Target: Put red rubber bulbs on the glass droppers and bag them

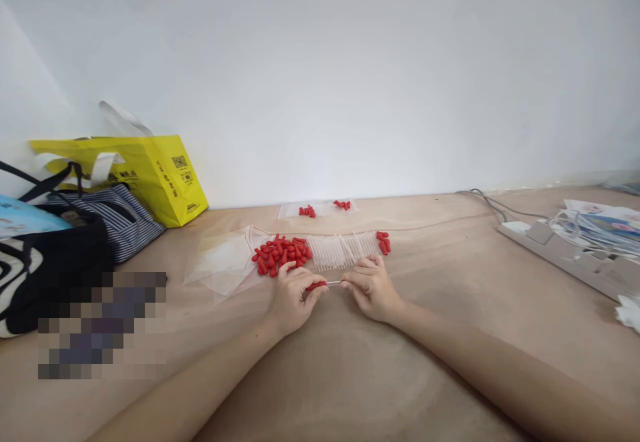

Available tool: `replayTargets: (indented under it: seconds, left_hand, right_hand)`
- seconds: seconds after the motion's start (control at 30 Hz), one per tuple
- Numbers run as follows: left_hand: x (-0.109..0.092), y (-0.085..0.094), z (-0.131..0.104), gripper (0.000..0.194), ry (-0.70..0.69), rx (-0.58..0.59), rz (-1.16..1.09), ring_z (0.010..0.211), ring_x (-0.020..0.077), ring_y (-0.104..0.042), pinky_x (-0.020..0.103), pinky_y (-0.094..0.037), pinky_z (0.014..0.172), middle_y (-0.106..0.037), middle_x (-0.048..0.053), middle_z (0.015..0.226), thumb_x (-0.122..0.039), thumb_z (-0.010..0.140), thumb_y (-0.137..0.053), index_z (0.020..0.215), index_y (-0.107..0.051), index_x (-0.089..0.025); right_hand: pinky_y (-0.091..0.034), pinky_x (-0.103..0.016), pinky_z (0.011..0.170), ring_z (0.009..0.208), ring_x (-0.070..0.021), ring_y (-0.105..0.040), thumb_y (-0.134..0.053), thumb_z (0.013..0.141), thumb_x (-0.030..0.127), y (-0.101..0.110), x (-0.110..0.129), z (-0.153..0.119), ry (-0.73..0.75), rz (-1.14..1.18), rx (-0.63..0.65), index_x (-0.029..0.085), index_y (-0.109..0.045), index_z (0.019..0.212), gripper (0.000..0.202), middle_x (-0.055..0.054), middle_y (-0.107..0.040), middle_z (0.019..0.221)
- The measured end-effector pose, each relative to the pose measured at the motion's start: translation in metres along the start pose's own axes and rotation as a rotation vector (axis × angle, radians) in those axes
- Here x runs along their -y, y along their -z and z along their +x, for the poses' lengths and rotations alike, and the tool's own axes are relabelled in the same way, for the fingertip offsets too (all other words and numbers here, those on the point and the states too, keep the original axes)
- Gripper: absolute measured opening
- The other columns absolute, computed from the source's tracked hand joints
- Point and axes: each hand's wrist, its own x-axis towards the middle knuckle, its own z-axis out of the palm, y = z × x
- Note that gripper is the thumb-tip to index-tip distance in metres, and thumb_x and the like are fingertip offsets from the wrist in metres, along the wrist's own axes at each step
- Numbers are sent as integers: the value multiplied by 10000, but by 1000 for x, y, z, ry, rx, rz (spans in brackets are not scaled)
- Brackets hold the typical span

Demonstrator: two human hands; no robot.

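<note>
My left hand (pixel 294 297) pinches a small red rubber bulb (pixel 316 286) between thumb and fingers. A thin clear tube (pixel 334 283) runs from the bulb to my right hand (pixel 374 291), whose fingertips are closed on its other end. Whether the tube sits inside the bulb or only touches it, I cannot tell. Just behind my left hand lies a heap of loose red bulbs (pixel 281 254). A row of clear tubes (pixel 333 251) lies side by side beyond my hands. Several more red bulbs (pixel 383 243) rest at the row's right end.
Clear zip bags (pixel 217 262) lie left of the heap. Another bag with red bulbs (pixel 307 211) is near the wall. A yellow bag (pixel 170 182), a striped pouch (pixel 131 219) and a black bag (pixel 75 269) stand left. A power strip (pixel 565 255) with cables lies right.
</note>
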Motion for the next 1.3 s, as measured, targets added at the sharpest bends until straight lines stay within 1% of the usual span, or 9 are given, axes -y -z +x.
replayTargets:
  seconds: [0.2,0.37,0.47,0.57,0.63,0.8,0.93,1.07,1.3]
  left_hand:
    - [6,1,2,111,49,38,28,733,156,-568,420,-232,896,-661,-27,732,-283,802,-506,778,-601,-232]
    - [6,2,2,118,57,55,29,762,167,-568,436,-237,897,-665,-23,761,-284,808,-501,781,-608,-241]
    - [7,1,2,155,82,17,21,824,183,-566,438,-262,900,-660,-5,828,-298,803,-508,927,-588,-252]
    - [11,-1,2,383,173,-74,-13,912,201,-546,410,-331,873,-622,33,952,-297,777,-537,1145,-450,-234]
    - [13,-2,1,449,233,-95,-49,925,201,-543,389,-368,846,-595,46,993,-284,766,-545,1182,-388,-222]
    - [15,-2,0,413,260,-31,-53,915,199,-538,391,-360,846,-593,32,967,-247,759,-542,1144,-393,-228]
    - [11,0,1,294,240,13,-23,867,197,-545,391,-363,809,-607,22,933,-234,751,-544,1039,-489,-219]
    - [9,2,3,97,205,60,0,892,211,-534,378,-370,771,-617,19,883,-237,758,-528,837,-577,-208]
    - [8,2,3,74,160,69,-22,834,185,-541,363,-361,773,-625,2,816,-222,760,-524,755,-597,-210]
  right_hand:
    - [-218,-345,756,763,-151,-460,-453,841,278,5,-4,1,42,-110,30,232,-630,856,183,-19,-625,780]
    - [-204,-330,681,752,-159,-434,-455,825,207,7,-3,-1,91,-249,70,225,-641,873,193,-43,-597,759]
    - [-203,-318,663,744,-157,-441,-468,813,210,5,0,-2,81,-250,103,204,-638,844,173,-42,-602,728]
    - [-219,-306,673,731,-150,-466,-474,804,225,3,-1,-2,-42,-210,93,209,-636,823,163,-25,-624,730]
    - [-236,-303,697,744,-155,-492,-472,798,236,4,-8,0,-188,-196,50,212,-640,788,170,-19,-640,745]
    - [-284,-321,743,800,-199,-557,-441,794,294,18,-45,6,-631,-252,-57,227,-663,795,232,-38,-665,782]
    - [-284,-379,800,851,-241,-570,-426,794,334,32,-73,5,-874,-338,-18,243,-674,820,265,-58,-669,785]
    - [-288,-412,819,860,-257,-573,-400,803,351,37,-85,-1,-970,-380,16,228,-676,841,304,-85,-666,812]
    - [-308,-406,807,857,-260,-574,-411,793,394,33,-85,-3,-973,-385,87,241,-684,815,313,-84,-665,809]
